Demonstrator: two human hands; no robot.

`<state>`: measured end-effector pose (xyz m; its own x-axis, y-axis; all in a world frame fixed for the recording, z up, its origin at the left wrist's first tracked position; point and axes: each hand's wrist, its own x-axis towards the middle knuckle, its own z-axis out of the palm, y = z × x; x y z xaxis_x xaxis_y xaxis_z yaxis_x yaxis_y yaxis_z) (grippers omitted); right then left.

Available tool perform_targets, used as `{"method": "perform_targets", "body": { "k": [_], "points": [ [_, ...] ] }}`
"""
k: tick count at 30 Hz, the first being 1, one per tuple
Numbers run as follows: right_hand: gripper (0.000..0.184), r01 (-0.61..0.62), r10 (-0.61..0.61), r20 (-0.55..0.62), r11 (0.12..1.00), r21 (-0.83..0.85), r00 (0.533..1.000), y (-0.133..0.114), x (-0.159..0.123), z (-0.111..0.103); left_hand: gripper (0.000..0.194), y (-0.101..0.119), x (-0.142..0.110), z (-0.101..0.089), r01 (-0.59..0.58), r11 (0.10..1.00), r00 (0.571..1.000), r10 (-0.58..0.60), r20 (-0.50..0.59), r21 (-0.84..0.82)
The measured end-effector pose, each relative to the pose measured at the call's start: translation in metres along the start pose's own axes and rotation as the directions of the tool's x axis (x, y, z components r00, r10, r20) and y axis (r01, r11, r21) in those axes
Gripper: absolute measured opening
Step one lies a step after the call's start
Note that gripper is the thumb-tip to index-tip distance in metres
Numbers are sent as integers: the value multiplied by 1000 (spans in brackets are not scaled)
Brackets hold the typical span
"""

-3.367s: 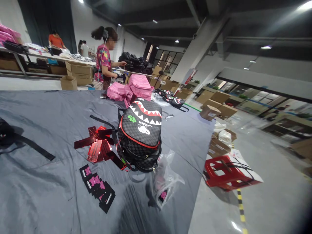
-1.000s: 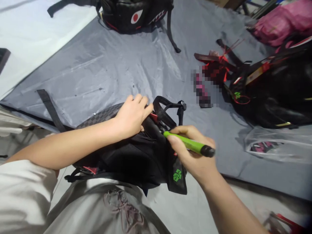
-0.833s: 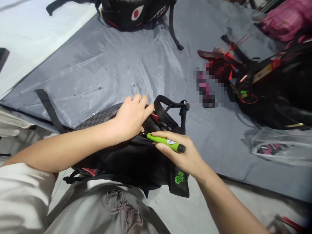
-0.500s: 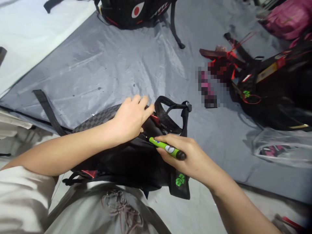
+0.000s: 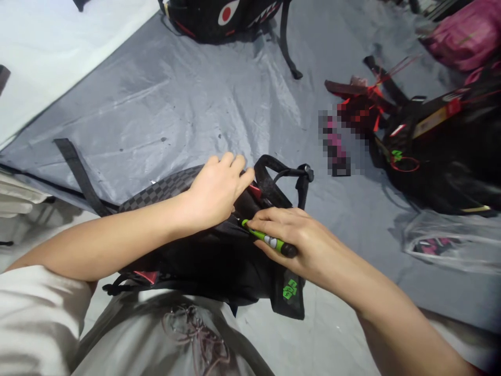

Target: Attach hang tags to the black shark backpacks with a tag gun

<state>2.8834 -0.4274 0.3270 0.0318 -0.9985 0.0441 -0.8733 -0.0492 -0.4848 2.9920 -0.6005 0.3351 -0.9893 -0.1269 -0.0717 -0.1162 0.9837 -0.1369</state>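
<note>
A black backpack [image 5: 195, 266] with a grey-checked panel and red trim lies in front of me at the table's near edge. My left hand [image 5: 219, 190] is closed on its upper part, fingers bent over the fabric and thumb partly hidden. In my right hand [image 5: 287, 230] is a green pen-shaped tool [image 5: 270, 239] with a black rear end. Its thin dark front end points left to the fabric just below my left thumb. Whether the tip touches the bag I cannot tell. A looped black strap [image 5: 274, 177] rises beside my right hand.
Grey sheeting [image 5: 188, 104] covers the table. Another black bag [image 5: 219, 23] with a red-and-white eye lies at the far side. On the right are a black bag [image 5: 442, 156] with red straps, a pink bundle [image 5: 465, 36] and a clear plastic bag [image 5: 462, 250].
The whole view has shifted slightly. My right hand has closed further over the green tool, covering more of it. My left hand keeps its hold on the backpack.
</note>
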Motion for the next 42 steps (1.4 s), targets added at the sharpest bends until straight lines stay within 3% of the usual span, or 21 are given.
{"method": "perform_targets", "body": {
  "k": [5,16,26,42],
  "points": [
    [24,38,-34,-79,998,53,996,-3,1,6,61,0,0,0,-6,1000,1000,6,-6,3],
    [23,-40,59,-174,993,111,983,-12,-3,18,56,0,1,1,-17,1000,1000,17,-9,17],
    [18,-95,104,-154,993,68,983,-14,-3,13,57,-1,1,-2,-17,1000,1000,17,14,8],
    [22,-103,131,-227,986,134,965,-14,-9,19,59,0,2,0,-11,1000,1000,10,26,9]
  ]
}}
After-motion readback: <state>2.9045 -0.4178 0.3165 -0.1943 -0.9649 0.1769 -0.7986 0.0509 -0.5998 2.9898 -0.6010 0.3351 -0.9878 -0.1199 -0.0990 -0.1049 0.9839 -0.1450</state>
